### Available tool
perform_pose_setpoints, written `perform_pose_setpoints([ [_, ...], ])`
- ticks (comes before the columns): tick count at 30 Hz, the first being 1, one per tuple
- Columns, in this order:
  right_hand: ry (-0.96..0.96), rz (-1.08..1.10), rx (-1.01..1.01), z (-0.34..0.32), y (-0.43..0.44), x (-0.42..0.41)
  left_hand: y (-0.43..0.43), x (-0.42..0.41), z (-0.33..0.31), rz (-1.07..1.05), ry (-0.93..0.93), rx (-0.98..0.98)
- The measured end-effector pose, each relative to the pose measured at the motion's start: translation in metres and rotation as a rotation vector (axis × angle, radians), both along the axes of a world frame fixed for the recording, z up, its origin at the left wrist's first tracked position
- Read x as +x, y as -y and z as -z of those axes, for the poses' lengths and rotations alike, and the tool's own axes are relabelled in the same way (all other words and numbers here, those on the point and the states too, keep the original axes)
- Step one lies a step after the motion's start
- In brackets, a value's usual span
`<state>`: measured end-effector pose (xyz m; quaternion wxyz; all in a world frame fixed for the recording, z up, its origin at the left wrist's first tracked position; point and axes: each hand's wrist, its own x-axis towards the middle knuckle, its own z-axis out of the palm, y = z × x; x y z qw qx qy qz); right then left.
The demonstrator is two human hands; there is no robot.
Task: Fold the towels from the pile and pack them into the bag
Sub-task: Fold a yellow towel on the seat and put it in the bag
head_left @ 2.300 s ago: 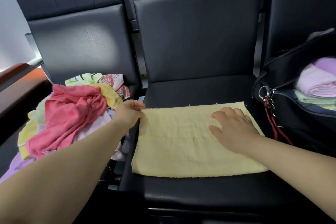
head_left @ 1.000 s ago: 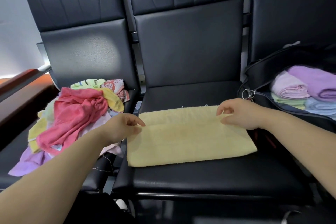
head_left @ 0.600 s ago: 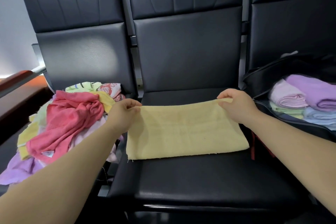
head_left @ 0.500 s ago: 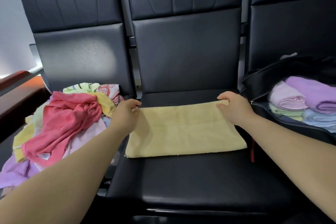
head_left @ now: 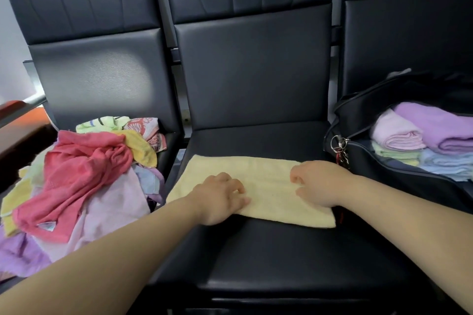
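A yellow towel [head_left: 266, 174] lies as a narrow folded strip across the middle black seat [head_left: 281, 258]. My left hand [head_left: 220, 198] sits at its near edge, left of centre, fingers curled onto the cloth. My right hand [head_left: 317, 184] holds the towel's right part, with fingers and thumb curled on the folded layer. On the left seat is the loose pile of towels [head_left: 76, 176], a pink one on top. The open black bag [head_left: 399, 181] on the right seat holds folded lilac, pink, green and blue towels [head_left: 422, 138].
Three black padded seats stand in a row with high backrests [head_left: 253, 66]. A key ring with red straps [head_left: 339, 146] hangs at the bag's left corner. A brown armrest [head_left: 15, 123] is at the far left.
Both hands brought the towel's far edge toward me, folding it into a narrower strip. They now sit on the near part of the towel, closer together.
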<state>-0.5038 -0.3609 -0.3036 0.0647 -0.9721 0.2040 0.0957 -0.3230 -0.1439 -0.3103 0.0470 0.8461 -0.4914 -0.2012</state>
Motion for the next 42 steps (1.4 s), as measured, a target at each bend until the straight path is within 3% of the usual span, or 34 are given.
perform_pose_setpoints([
  [2, -0.037, -0.017, -0.005, -0.008, -0.016, -0.010, 0.008, -0.001, -0.002, -0.039, 0.096, 0.034],
  [7, 0.024, -0.077, 0.227, -0.011, -0.051, -0.032, 0.014, 0.000, -0.002, -0.156, 0.275, 0.059],
  [11, 0.108, -0.094, 0.271, -0.001, -0.049, -0.040, 0.003, -0.012, 0.001, -0.190, -0.018, -0.093],
  [16, 0.181, -0.078, 0.282, 0.003, -0.042, -0.052, -0.012, -0.064, -0.008, -0.011, -0.482, -0.209],
  [19, 0.143, -0.090, 0.349, 0.002, -0.043, -0.061, -0.020, -0.083, -0.007, 0.066, -0.621, -0.236],
  [24, 0.160, -0.075, 0.331, 0.010, -0.048, -0.071, -0.025, -0.082, -0.011, 0.032, -0.503, -0.449],
  [30, 0.363, -0.018, 0.245, 0.012, -0.053, -0.070, -0.025, -0.069, -0.034, -0.023, -0.139, -0.539],
  [33, 0.474, 0.045, 0.413, -0.009, -0.045, -0.067, -0.033, -0.048, -0.053, -0.023, -0.105, -0.538],
  [36, 0.493, 0.061, 0.702, -0.033, -0.042, -0.065, -0.045, -0.037, -0.068, 0.019, -0.383, -0.517],
  [39, 0.351, 0.108, 1.058, -0.053, -0.043, -0.071, -0.057, -0.035, -0.079, 0.021, -0.695, -0.496],
  [42, 0.279, 0.149, 1.233, -0.061, -0.043, -0.072, -0.057, -0.034, -0.082, -0.053, -0.830, -0.507],
])
